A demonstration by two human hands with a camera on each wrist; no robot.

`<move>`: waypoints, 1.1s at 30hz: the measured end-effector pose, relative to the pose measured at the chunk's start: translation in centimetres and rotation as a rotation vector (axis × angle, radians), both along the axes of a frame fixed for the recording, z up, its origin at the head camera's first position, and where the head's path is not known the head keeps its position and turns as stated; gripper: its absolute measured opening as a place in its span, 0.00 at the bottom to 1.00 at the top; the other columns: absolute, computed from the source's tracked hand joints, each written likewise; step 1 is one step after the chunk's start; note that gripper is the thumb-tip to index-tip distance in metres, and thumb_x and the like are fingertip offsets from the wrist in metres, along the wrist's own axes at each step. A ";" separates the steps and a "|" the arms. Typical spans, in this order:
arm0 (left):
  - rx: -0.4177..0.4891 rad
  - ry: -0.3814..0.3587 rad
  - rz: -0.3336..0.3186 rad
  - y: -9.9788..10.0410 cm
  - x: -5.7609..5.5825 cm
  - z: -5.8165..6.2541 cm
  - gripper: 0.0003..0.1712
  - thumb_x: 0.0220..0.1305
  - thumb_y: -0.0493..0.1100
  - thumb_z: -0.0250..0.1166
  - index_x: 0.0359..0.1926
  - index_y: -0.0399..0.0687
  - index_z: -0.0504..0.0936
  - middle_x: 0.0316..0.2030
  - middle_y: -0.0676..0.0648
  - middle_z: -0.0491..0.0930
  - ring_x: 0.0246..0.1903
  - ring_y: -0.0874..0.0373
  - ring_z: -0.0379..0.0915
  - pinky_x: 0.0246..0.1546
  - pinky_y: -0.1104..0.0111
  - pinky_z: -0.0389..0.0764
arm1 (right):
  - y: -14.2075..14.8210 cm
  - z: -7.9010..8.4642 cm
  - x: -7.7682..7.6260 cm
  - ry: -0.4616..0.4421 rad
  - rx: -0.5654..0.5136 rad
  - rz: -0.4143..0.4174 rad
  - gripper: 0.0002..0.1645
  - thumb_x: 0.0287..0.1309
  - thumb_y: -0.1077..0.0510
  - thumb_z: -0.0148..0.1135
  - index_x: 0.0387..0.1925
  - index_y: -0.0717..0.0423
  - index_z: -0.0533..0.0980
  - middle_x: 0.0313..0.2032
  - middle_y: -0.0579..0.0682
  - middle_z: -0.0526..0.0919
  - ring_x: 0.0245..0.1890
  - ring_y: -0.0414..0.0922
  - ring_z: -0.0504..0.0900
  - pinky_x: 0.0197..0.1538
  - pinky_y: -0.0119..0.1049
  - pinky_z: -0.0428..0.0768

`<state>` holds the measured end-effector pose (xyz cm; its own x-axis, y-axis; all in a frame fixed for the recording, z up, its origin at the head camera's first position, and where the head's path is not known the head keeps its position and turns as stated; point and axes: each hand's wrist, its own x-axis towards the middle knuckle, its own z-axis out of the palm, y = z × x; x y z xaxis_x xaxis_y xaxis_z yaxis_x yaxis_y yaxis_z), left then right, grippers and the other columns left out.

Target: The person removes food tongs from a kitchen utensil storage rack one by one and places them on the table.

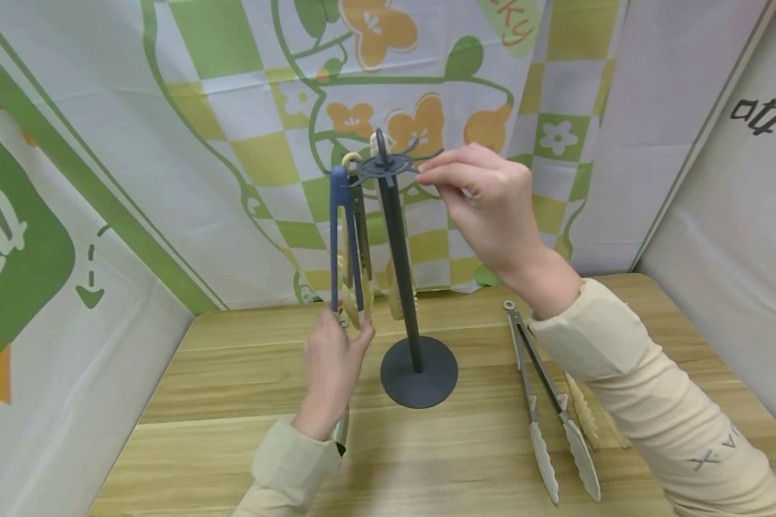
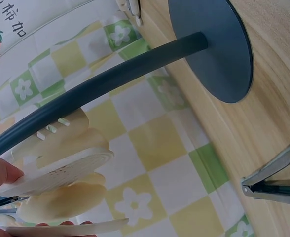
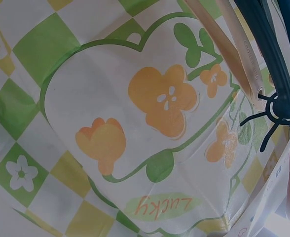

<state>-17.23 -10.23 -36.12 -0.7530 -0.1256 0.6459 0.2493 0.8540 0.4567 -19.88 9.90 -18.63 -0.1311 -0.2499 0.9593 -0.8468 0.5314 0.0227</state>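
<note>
A dark stand (image 1: 401, 273) with a round base and a ring of hooks on top stands upright on the table. Blue-handled tongs (image 1: 334, 237) hang at its left side, jaws pointing down. My left hand (image 1: 333, 352) grips these tongs low down, thumb on one pale tip (image 2: 61, 170) and fingers under the other. Behind them hang beige tongs (image 2: 61, 197) and a pair with a dark metal arm (image 1: 360, 230), partly hidden. At the top right of the stand, my right hand (image 1: 485, 197) pinches the end of one hook between thumb and fingertips.
Metal tongs with white scalloped tips (image 1: 543, 402) lie spread on the table (image 1: 246, 388) at the right. Beige tongs (image 1: 582, 409) lie beside them, partly under my right sleeve. A patterned cloth (image 1: 246, 165) hangs behind the table, with white walls at both sides.
</note>
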 end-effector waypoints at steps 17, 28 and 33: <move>0.011 -0.109 -0.014 0.0 1.3 0.7 0.26 0.50 0.49 0.67 0.43 0.35 0.72 0.26 0.42 0.77 0.10 0.59 0.63 0.06 0.73 0.61 | 0.0 0.0 0.1 -0.004 -0.003 0.008 0.09 0.52 0.73 0.59 0.24 0.64 0.83 0.28 0.55 0.84 0.31 0.47 0.82 0.39 0.33 0.80; -0.009 -0.101 0.003 0.5 1.6 0.6 0.25 0.49 0.51 0.67 0.41 0.36 0.73 0.29 0.42 0.79 0.16 0.53 0.71 0.10 0.69 0.69 | 0.0 0.0 0.0 -0.003 -0.006 0.012 0.09 0.51 0.73 0.59 0.23 0.64 0.83 0.28 0.55 0.84 0.31 0.47 0.82 0.39 0.33 0.80; -0.014 -0.091 -0.005 0.5 1.8 0.6 0.24 0.48 0.49 0.67 0.39 0.36 0.73 0.29 0.42 0.79 0.16 0.54 0.71 0.12 0.68 0.70 | 0.0 0.0 0.0 -0.006 -0.001 0.012 0.09 0.52 0.73 0.59 0.24 0.64 0.83 0.28 0.55 0.84 0.31 0.47 0.82 0.39 0.33 0.80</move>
<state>-15.43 -9.73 -35.51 -0.8091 -0.1129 0.5768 0.2122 0.8590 0.4658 -19.85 9.92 -18.68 -0.1335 -0.2502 0.9589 -0.8534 0.5209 0.0171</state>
